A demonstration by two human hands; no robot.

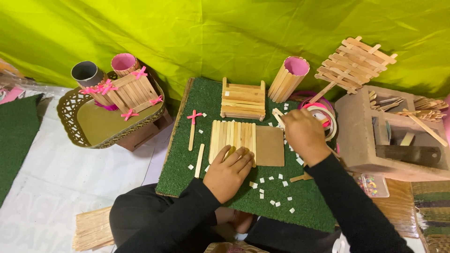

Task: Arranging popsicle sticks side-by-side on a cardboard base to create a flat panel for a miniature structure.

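My left hand lies flat on the near end of a row of wooden craft sticks laid side by side on a brown card, on a green turf mat. My right hand hovers over the card's right edge and grips a wooden craft stick that points up and left. A finished stick box stands just behind the row. Two loose sticks lie left of it, one with a pink bow.
Small white paper scraps dot the mat. A stick-clad pink cup and tape rolls stand behind my right hand. A wooden organiser with tools sits right. A gold tray with stick crafts sits left.
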